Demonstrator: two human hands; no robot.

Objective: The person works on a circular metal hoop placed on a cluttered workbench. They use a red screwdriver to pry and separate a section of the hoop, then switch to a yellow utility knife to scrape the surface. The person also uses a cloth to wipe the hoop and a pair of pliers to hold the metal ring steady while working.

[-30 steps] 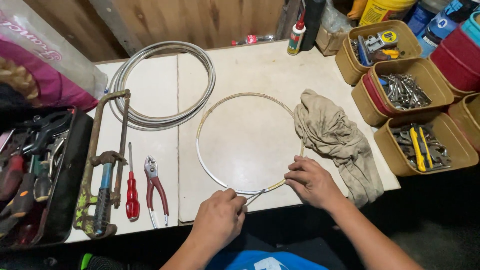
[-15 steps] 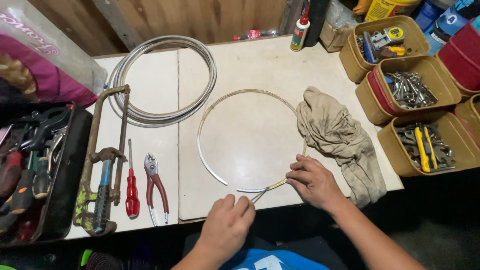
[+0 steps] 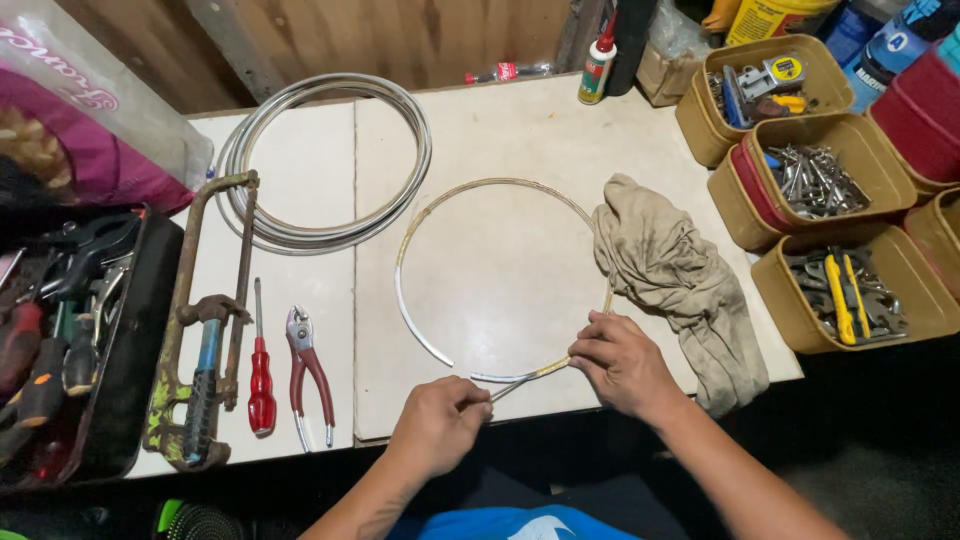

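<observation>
My left hand [image 3: 438, 425] and right hand [image 3: 622, 362] both pinch the hoop [image 3: 405, 250], a thin pale ring lying flat on the table [image 3: 500, 130]; the left closes on the loose end at the near edge, the right is clamped on the ring just beyond it, where the two ends cross. Taking the hoop as the mark: a crumpled rag [image 3: 670, 265] lies against its right side, touching the rim beside my right hand. Left of the hoop, well apart, rest red pliers [image 3: 308, 370], a red screwdriver [image 3: 261, 385] and a rusty hacksaw [image 3: 205, 330]. Beyond it to the left sits a coil [image 3: 330, 160] of grey cable. Farther left a dark toolbox [image 3: 70, 350] holds tools. Right of the hoop, past the rag, stand tan bins [image 3: 830, 290] of metal tools. Behind it a glue bottle [image 3: 597, 65] stands upright by the wooden wall [image 3: 400, 35]. The table is pale, in two panels, its near edge dropping to dark.
</observation>
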